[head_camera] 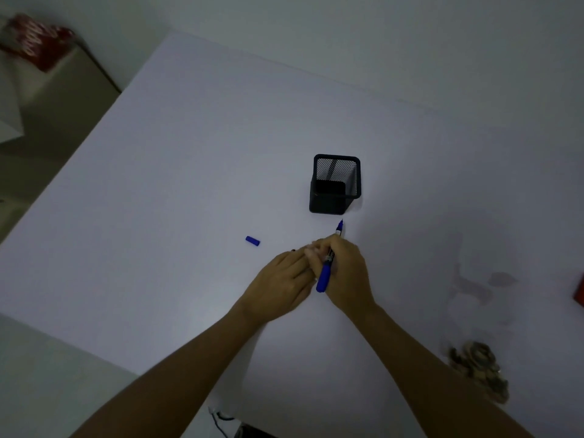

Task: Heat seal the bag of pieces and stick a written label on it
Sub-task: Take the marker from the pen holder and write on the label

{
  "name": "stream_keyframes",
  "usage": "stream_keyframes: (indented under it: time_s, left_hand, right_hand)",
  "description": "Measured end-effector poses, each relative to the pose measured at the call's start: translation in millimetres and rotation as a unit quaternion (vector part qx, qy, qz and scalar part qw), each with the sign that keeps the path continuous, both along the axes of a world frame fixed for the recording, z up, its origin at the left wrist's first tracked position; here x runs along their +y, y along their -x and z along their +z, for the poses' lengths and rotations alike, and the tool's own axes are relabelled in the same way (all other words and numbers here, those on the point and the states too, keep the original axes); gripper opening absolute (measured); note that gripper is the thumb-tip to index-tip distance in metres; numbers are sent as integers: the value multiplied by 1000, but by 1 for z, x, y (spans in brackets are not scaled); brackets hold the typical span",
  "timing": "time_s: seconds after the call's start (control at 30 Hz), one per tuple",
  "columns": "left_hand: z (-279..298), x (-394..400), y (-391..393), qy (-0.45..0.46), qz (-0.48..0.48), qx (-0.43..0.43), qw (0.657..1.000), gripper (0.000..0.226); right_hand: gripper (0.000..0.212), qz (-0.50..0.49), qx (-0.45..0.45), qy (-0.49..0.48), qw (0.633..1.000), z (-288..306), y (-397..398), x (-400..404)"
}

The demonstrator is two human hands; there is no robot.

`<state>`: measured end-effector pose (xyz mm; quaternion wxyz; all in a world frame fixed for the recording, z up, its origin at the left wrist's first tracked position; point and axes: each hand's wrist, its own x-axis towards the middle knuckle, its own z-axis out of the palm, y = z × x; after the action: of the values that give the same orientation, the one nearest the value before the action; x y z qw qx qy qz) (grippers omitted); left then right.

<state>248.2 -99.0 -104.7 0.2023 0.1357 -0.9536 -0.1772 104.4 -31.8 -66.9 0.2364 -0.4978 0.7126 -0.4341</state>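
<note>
My right hand (pixel 346 273) grips an uncapped blue marker (pixel 325 273), its tip pointing away toward the pen holder. My left hand (pixel 281 282) presses against the right one, fingers bent around something small and pale (pixel 313 248) that I cannot identify. The marker's blue cap (pixel 252 240) lies loose on the white table (pixel 189 169), left of both hands. A clear bag of brownish pieces (pixel 480 371) rests at the table's right near edge, blurred.
A black mesh pen holder (pixel 335 184) stands just beyond the hands. A red object (pixel 580 290) pokes in at the right edge. A red package (pixel 34 42) sits on a surface at the far left. Cables (pixel 221 418) hang below the near edge.
</note>
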Motion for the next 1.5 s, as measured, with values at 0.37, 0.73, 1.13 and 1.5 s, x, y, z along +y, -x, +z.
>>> stream_keyframes:
  time_s: [0.37,0.73,1.13,1.5]
  left_hand:
    - [-7,12,4,-76,52,-7,996,26]
    - [-12,13,2,-82,123,-4,989,33]
    - [-7,13,3,-79,136,-16,987,34]
    - [-13,15,1,-55,147,-4,988,34]
  right_hand:
    - [13,-132,-77,13,988,-5,-21,-13]
    - [31,-170,-79,52,981,-24,-20,-22]
    - [34,-200,-81,12,976,-27,-20,-24]
    - [33,-202,-107,4,974,-30,-21,-25]
